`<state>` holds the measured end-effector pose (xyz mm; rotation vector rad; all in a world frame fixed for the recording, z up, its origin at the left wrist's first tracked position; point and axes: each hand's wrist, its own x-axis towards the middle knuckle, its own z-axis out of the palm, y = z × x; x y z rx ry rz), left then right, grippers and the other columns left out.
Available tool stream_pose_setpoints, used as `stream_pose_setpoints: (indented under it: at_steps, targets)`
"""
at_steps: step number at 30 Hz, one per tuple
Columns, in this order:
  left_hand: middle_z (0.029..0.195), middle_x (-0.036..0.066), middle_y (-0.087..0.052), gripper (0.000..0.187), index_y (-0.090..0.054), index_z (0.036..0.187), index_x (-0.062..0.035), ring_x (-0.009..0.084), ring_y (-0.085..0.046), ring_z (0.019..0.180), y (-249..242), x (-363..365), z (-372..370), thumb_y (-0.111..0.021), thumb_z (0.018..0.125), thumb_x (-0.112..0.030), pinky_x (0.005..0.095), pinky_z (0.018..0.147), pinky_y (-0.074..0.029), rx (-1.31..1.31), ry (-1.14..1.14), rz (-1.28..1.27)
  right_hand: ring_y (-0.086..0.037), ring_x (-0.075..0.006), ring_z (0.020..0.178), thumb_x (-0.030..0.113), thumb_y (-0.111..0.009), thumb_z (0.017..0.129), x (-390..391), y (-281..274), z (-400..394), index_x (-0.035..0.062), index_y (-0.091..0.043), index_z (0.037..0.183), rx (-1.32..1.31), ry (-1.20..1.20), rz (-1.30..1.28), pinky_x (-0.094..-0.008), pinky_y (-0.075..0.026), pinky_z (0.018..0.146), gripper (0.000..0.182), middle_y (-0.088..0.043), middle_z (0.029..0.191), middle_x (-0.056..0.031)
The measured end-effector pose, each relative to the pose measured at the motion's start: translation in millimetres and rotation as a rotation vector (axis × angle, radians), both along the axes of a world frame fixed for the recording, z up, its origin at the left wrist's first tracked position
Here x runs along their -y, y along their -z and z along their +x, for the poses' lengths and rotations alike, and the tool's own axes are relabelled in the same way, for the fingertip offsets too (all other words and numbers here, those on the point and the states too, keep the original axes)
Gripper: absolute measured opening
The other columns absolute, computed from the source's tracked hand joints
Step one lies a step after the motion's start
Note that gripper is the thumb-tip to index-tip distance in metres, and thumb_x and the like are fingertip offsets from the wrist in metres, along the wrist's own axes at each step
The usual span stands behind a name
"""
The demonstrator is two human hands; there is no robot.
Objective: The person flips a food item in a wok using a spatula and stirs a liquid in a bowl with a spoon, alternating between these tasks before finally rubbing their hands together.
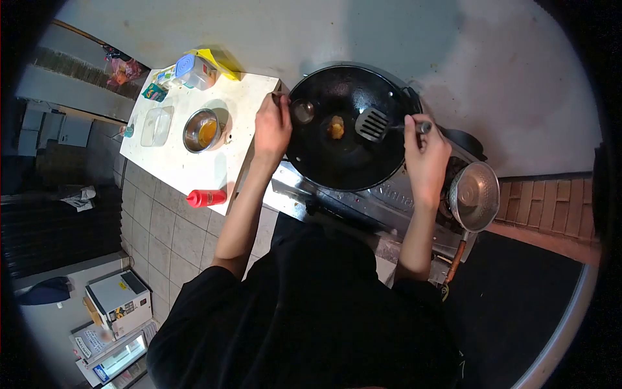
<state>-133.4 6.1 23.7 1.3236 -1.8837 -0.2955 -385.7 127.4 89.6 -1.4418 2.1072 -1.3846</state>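
A black wok (pixel 337 165) sits on the stove, with a small golden-brown piece of food (pixel 335 127) near its middle. My right hand (pixel 429 152) is closed around the handle of a slotted spatula (pixel 372 124), whose head is inside the wok just right of the food. At the wok's left rim, my left hand (pixel 272 126) is closed on a dark handle. Beside its fingers, over the wok, is a small round metal bowl that looks like the ladle (pixel 302 111) belonging to that handle. The fingers partly hide the handle.
Left of the stove, a white table (pixel 175 168) bears a metal bowl (pixel 201 131) of yellow liquid, a clear container (pixel 157 126), a blue-lidded tub (pixel 195 71) and a red squeeze bottle (pixel 206 198). A dented metal pan (pixel 475 196) with a wooden handle rests on the stove's right side.
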Motion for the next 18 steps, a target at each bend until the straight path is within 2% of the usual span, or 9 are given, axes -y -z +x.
stream_pose_setpoints:
  at_steps: [1, 2, 3, 6, 10, 13, 15, 18]
  targets:
    - [0.086, 0.024, -0.064, 0.014, -0.059, 0.095, 0.0029, 0.0441, -0.063, 0.080, -7, -5, 4, -0.052, 0.100, -0.008, 0.0479, 0.071, -0.050, -0.039, -0.002, -0.042, -0.053, -0.0223, 0.057, 0.015, -0.066, 0.094, -4, -2, -1, -0.0012, -0.064, 0.091, 0.006, 0.037, 0.001, -0.0348, -0.044, 0.056, 0.017, -0.059, 0.071, -0.0165]
    - [0.083, 0.021, -0.064, 0.014, -0.059, 0.096, 0.0025, 0.0403, -0.065, 0.076, -13, -10, 10, -0.052, 0.101, -0.009, 0.0445, 0.068, -0.051, -0.030, -0.018, -0.053, -0.057, -0.0170, 0.058, 0.015, -0.067, 0.094, -6, 7, -5, -0.0011, -0.066, 0.093, -0.018, 0.059, -0.044, -0.0302, -0.046, 0.055, 0.016, -0.063, 0.072, -0.0136]
    - [0.083, 0.021, -0.064, 0.014, -0.059, 0.096, 0.0025, 0.0403, -0.065, 0.076, -15, -14, 14, -0.052, 0.101, -0.009, 0.0445, 0.068, -0.051, -0.031, -0.022, -0.052, -0.057, -0.0170, 0.058, 0.015, -0.067, 0.094, -9, 13, -7, -0.0011, -0.066, 0.093, -0.019, 0.055, -0.043, -0.0302, -0.046, 0.055, 0.016, -0.063, 0.072, -0.0136]
    - [0.083, 0.016, -0.066, 0.018, -0.058, 0.094, 0.0010, 0.0328, -0.064, 0.069, -18, -22, 25, -0.049, 0.104, -0.010, 0.0395, 0.065, -0.050, -0.122, -0.071, -0.075, -0.063, -0.0101, 0.067, 0.014, -0.067, 0.096, -23, 30, -8, -0.0017, -0.067, 0.100, 0.242, 0.123, -0.099, -0.0235, -0.052, 0.061, 0.016, -0.066, 0.078, -0.0049]
    - [0.083, 0.016, -0.065, 0.018, -0.058, 0.094, 0.0008, 0.0319, -0.063, 0.069, -14, -25, 30, -0.049, 0.104, -0.010, 0.0383, 0.065, -0.050, -0.143, -0.072, -0.002, -0.062, -0.0080, 0.067, 0.011, -0.065, 0.097, -38, 50, -1, -0.0013, -0.067, 0.103, 0.341, 0.103, -0.175, -0.0211, -0.052, 0.061, 0.013, -0.066, 0.081, -0.0037]
    - [0.083, 0.016, -0.063, 0.015, -0.059, 0.097, 0.0013, 0.0287, -0.062, 0.070, -11, -28, 32, -0.050, 0.103, -0.008, 0.0361, 0.066, -0.049, -0.145, 0.009, -0.122, -0.061, -0.0067, 0.067, 0.010, -0.061, 0.100, -46, 54, 7, -0.0036, -0.066, 0.105, 0.270, 0.103, -0.209, -0.0210, -0.051, 0.060, 0.015, -0.066, 0.083, -0.0051]
    - [0.084, 0.015, -0.060, 0.012, -0.059, 0.098, 0.0019, 0.0267, -0.060, 0.071, -20, -31, 32, -0.050, 0.102, -0.005, 0.0342, 0.067, -0.049, -0.118, 0.158, -0.192, -0.061, -0.0073, 0.068, 0.009, -0.060, 0.100, -50, 54, 9, -0.0043, -0.065, 0.105, 0.260, 0.095, -0.219, -0.0215, -0.051, 0.061, 0.015, -0.066, 0.084, -0.0056]
    - [0.084, 0.014, -0.058, 0.010, -0.059, 0.098, 0.0021, 0.0259, -0.059, 0.070, -23, -35, 36, -0.051, 0.101, -0.003, 0.0328, 0.067, -0.048, -0.169, 0.155, -0.153, -0.062, -0.0081, 0.068, 0.006, -0.059, 0.100, -55, 55, 11, -0.0052, -0.065, 0.106, 0.262, 0.085, -0.251, -0.0220, -0.052, 0.062, 0.014, -0.066, 0.085, -0.0062]
